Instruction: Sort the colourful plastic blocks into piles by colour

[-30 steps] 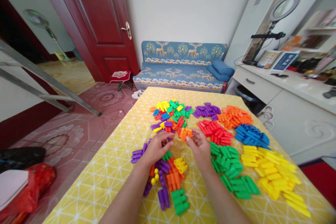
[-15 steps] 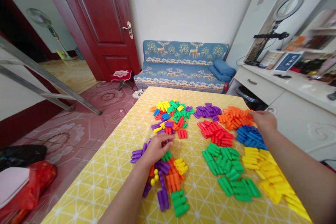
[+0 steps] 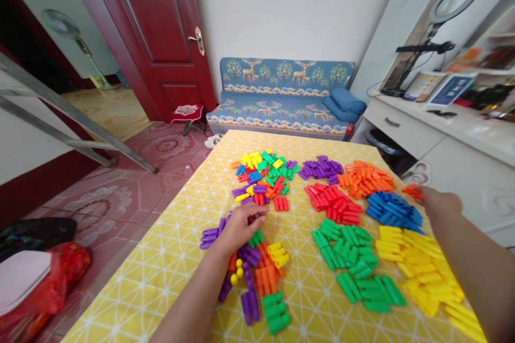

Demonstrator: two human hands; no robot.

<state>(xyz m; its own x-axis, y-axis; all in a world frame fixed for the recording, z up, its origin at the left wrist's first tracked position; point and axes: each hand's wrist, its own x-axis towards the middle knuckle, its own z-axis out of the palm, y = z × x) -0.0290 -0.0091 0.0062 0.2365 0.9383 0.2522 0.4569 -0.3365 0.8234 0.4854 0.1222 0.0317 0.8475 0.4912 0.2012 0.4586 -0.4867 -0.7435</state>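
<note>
My left hand (image 3: 239, 226) lies flat, fingers stretched out, on a mixed pile of purple, orange, yellow and green plastic blocks (image 3: 257, 268) near the table's middle. At the table's right edge, beside the blue pile (image 3: 392, 208), my right hand (image 3: 440, 203) is closed, with an orange block (image 3: 412, 191) at its fingertips. Sorted piles lie between my hands: orange (image 3: 364, 178), red (image 3: 332, 202), purple (image 3: 321, 167), green (image 3: 354, 262) and yellow (image 3: 422, 270). A second mixed pile (image 3: 263, 177) sits farther back.
The blocks lie on a table with a yellow patterned cloth (image 3: 169, 262). A white cabinet (image 3: 450, 150) stands close on the right, a blue sofa (image 3: 281, 102) behind the table, a red door (image 3: 161, 37) at the back left. A red bag (image 3: 52, 278) lies on the floor.
My right hand took an orange block from beside the far mixed pile, swung right over the orange pile, and now is at the table's right edge. My left hand stayed put.
</note>
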